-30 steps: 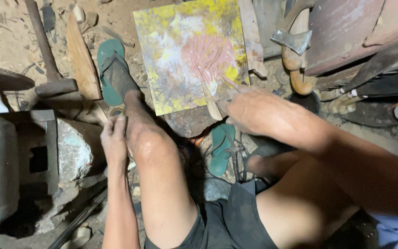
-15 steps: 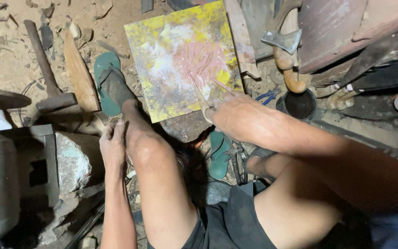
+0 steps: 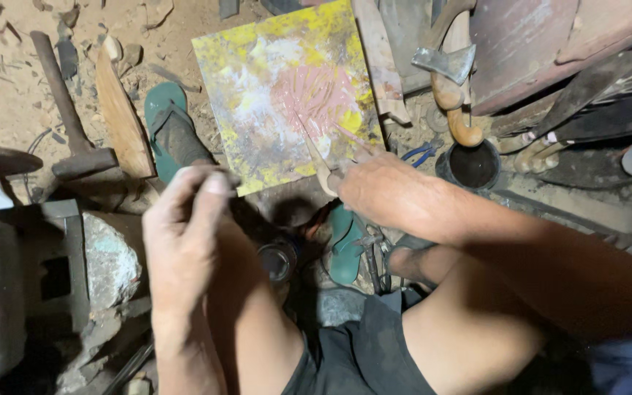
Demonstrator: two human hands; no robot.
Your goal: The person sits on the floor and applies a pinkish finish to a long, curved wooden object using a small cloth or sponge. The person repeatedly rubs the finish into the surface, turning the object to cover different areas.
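Note:
A square board smeared with yellow and white paint lies on the dirt floor in front of me, a patch of pink paste near its middle. My right hand grips a thin wooden stick at the board's near edge, and the stick's tip rests in the pink paste. A second thin sliver pokes out beside that hand. My left hand hovers above my left knee, back toward the camera. Its fingers are extended loosely together, and nothing shows in it.
A hammer and a wooden slat lie at the left by my foot in a green sandal. A second green sandal, a small round jar, a black pot, an axe head, blue-handled pliers and a stone crowd the floor.
My left hand has lifted off the spot beside my knee and risen toward the camera. My right hand has shifted left along the board's near edge with the stick.

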